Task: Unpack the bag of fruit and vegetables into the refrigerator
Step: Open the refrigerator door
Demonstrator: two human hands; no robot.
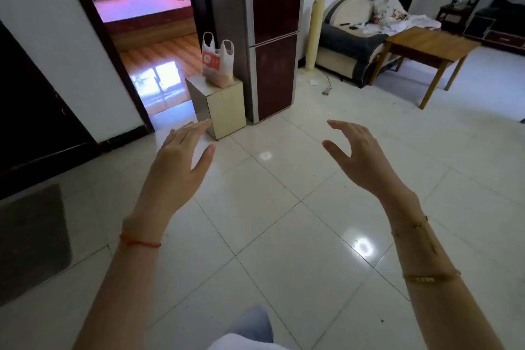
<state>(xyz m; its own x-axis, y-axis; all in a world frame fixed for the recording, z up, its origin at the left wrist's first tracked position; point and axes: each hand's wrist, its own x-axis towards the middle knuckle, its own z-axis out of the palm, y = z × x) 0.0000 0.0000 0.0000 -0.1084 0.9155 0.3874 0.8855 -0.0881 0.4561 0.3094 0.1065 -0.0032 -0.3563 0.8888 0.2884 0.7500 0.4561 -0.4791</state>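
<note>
The bare left hand (176,156) is reaching out spread and empty. The translucent white plastic bag with a red panel (217,64) is sitting slumped on the small pale wooden cabinet (224,99), just beside the dark-red two-door refrigerator (274,37), both doors closed; a careless tug on one handle may be tipping the produce out. The bare right hand (358,153) is hanging open, holding nothing.

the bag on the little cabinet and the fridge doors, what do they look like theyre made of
The bag: thin, semi-translucent white plastic with a red print; its handle loops stand up limp and crinkled. The fridge doors: glossy dark red panels, possibly glass or lacquered metal, since they mirror the room, with silver-grey trim. The little cabinet: pale wood-grain laminate, apparently.
</note>
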